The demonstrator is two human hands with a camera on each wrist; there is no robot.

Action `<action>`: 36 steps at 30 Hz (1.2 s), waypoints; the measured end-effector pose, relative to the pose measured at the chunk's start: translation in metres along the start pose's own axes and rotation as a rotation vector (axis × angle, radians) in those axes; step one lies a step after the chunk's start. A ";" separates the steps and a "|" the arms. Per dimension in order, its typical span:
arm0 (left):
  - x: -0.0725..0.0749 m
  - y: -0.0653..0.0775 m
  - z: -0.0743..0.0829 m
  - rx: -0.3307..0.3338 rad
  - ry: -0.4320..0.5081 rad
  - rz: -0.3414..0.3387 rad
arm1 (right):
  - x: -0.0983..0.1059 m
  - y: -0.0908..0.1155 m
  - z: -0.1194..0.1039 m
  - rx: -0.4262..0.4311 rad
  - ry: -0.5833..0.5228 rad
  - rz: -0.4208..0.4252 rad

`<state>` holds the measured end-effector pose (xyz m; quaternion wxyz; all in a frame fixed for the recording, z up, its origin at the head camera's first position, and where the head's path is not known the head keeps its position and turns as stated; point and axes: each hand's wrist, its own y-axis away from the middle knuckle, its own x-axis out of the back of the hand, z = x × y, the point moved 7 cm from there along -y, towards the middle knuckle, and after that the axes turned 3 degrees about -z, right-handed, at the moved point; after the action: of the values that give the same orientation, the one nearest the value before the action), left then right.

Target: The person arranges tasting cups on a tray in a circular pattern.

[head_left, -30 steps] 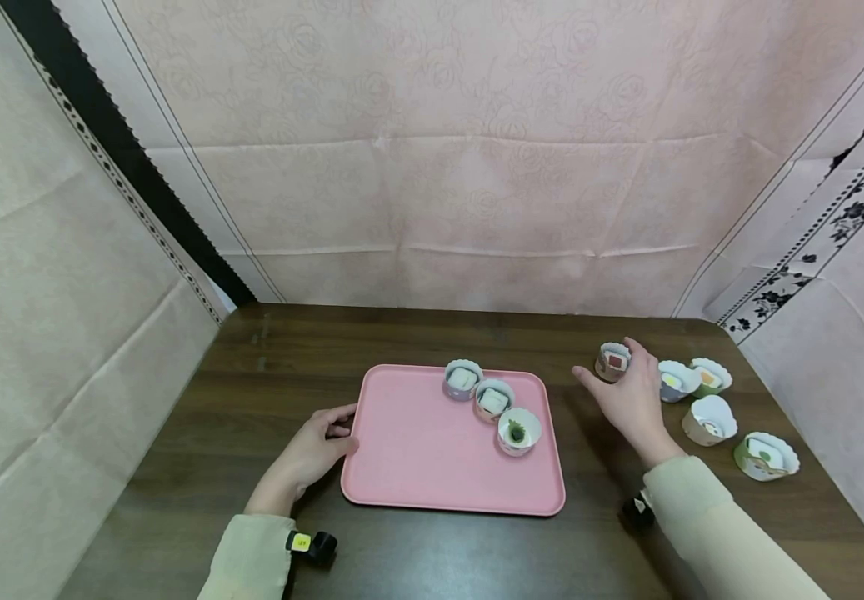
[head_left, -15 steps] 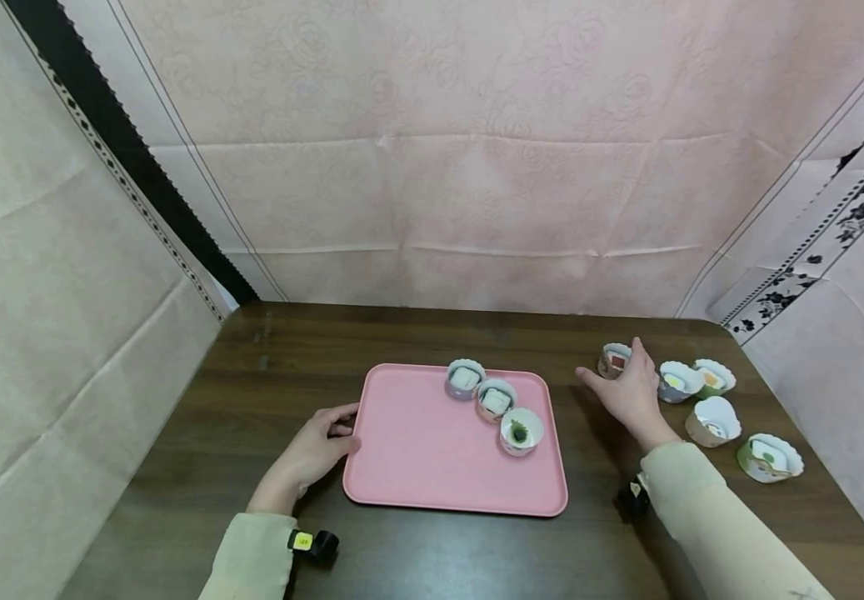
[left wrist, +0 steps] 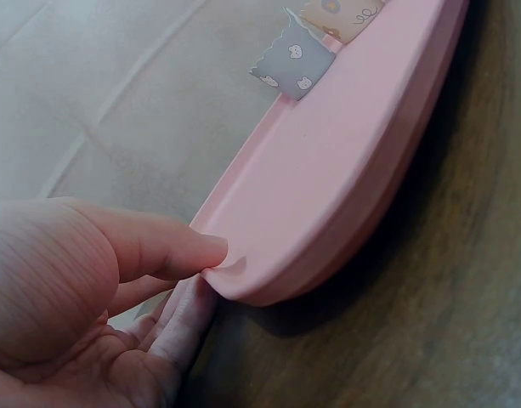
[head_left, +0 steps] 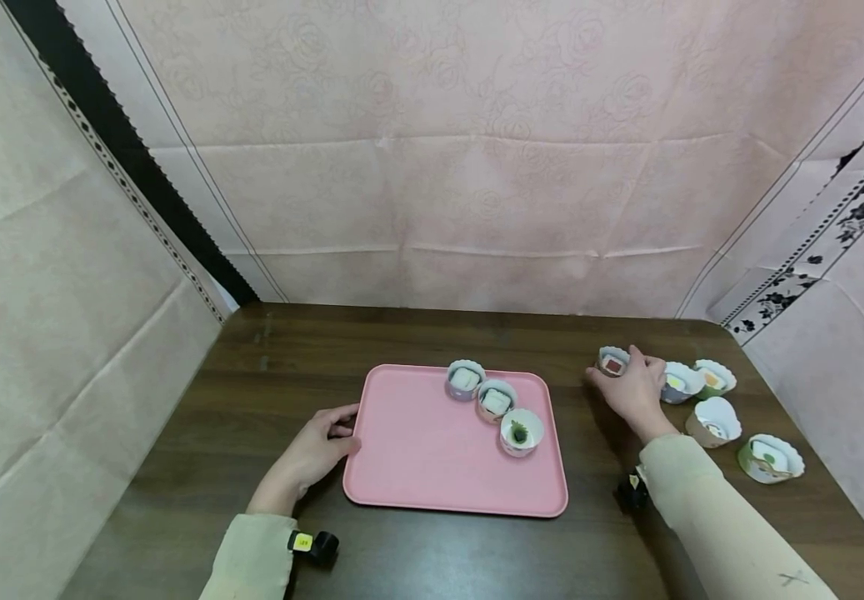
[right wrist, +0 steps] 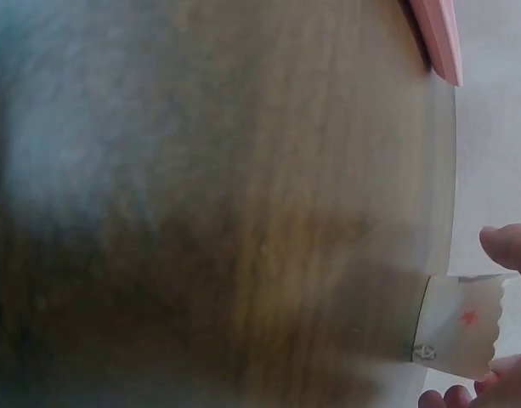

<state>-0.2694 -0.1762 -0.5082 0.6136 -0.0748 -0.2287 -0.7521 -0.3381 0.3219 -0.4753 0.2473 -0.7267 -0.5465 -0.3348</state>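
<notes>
My left hand [head_left: 315,450] holds the left edge of a pink rectangular tray [head_left: 417,450], thumb on top of the rim and fingers beneath, as the left wrist view shows. Toward the tray's right side stand three paper cupcake cups: a grey-blue one [head_left: 465,380], a tan one [head_left: 495,399] and a white one [head_left: 520,432] with a green shape inside. At the back right, my right hand [head_left: 632,390] has thumb and fingers around a small paper cupcake cup [head_left: 613,362] with a brown square inside. In the right wrist view that cup [right wrist: 460,327] shows a wavy rim and a red star.
Several more cupcake cups stand right of my right hand: a blue one [head_left: 679,382], a green one [head_left: 714,377], a cream one [head_left: 712,421] and a green-sided one [head_left: 770,458]. Pale cloth [head_left: 432,183] hangs behind the brown wooden table [head_left: 432,558].
My right thumb and fingers have drawn in around the small cup at the back right. The left hand and the tray stay where they were.
</notes>
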 end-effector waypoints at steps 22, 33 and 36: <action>-0.001 -0.001 -0.001 -0.009 -0.007 -0.002 | -0.007 0.016 -0.001 0.092 0.015 -0.084; -0.002 -0.003 -0.002 -0.018 -0.009 0.001 | -0.002 0.036 -0.013 0.160 -0.016 -0.117; -0.001 -0.003 -0.002 -0.013 -0.014 0.001 | 0.000 0.044 -0.020 0.183 -0.021 -0.128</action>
<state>-0.2714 -0.1755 -0.5114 0.6119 -0.0841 -0.2279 -0.7527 -0.2999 0.2949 -0.4623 0.2851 -0.6680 -0.6228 -0.2911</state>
